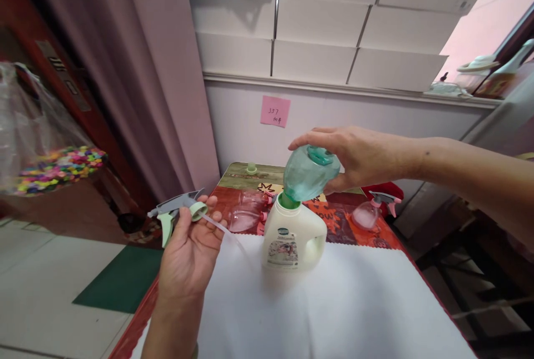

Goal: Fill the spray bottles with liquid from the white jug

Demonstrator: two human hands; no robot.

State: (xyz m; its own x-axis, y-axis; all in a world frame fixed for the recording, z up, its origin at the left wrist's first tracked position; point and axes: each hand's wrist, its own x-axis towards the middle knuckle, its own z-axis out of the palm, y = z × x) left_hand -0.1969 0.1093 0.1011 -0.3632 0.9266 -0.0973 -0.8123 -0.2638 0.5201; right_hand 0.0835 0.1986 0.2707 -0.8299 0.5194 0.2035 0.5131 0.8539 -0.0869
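My right hand [359, 156] grips a clear green bottle [307, 174] by its base, turned upside down with its neck in the mouth of a white handled jug [293, 239]. The jug stands upright on a white cloth [334, 303] on the table. My left hand [189, 250] is closed on a grey and pale green spray trigger head [177, 211], held to the left of the jug, its thin dip tube trailing right toward the jug.
Behind the jug lie clear pink spray bottles [246, 211], and another pink sprayer [371, 211] sits at the right on a red patterned tablecloth. A small green cap [251, 168] rests at the far table edge. White boxes [329, 25] line the sill. A curtain [154, 69] hangs left.
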